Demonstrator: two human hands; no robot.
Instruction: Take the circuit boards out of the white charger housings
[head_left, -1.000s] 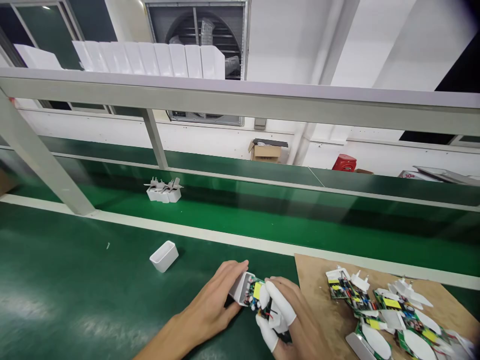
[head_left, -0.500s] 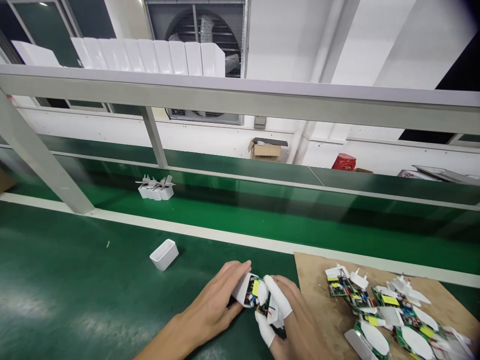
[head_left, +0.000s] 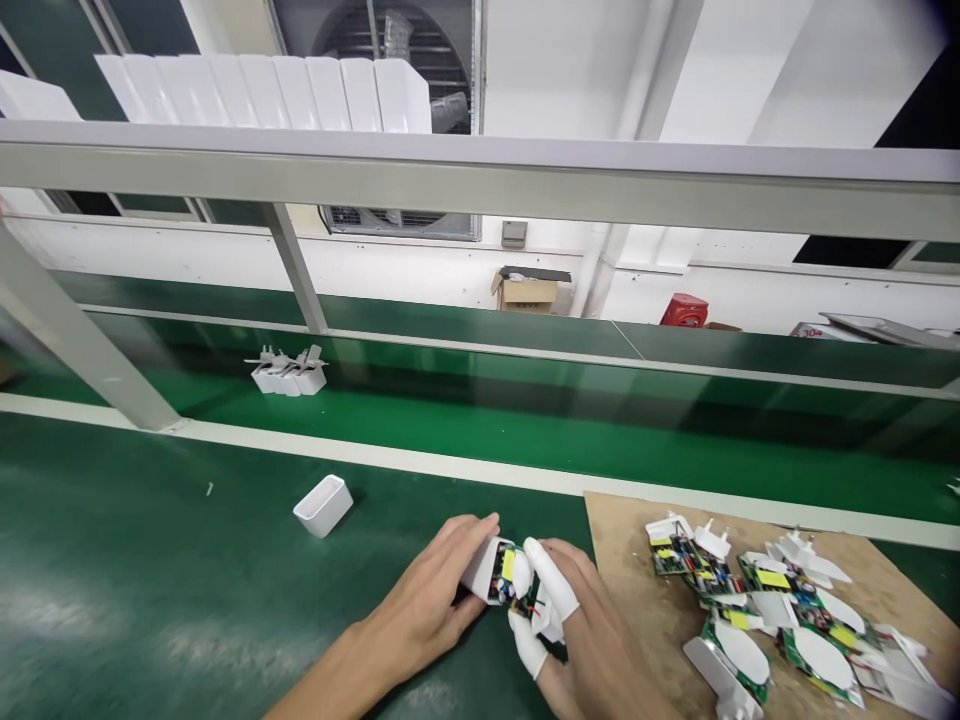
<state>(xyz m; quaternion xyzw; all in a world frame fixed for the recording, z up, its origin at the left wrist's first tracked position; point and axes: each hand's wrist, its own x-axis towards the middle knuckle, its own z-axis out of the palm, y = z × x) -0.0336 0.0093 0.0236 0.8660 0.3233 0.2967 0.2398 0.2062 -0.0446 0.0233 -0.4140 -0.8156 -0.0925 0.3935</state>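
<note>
My left hand (head_left: 427, 605) is closed round a small white plastic housing (head_left: 481, 562) at the near edge of the green table. My right hand (head_left: 581, 625), with white finger cots on thumb and two fingers, grips a green circuit board with a yellow part (head_left: 508, 575) that sits partly inside that housing. Both hands meet over the table just left of a brown board (head_left: 622, 560).
An empty white housing (head_left: 323, 505) lies on the table to the left. The brown board carries a pile of circuit boards with white plug parts (head_left: 757, 620). A cluster of assembled white pieces (head_left: 287, 372) rides the green conveyor belt behind. A grey frame rail (head_left: 480, 185) crosses overhead.
The white cluster on the conveyor has drifted left. My hands have stayed together on the housing and board, with the board pressed a little further in.
</note>
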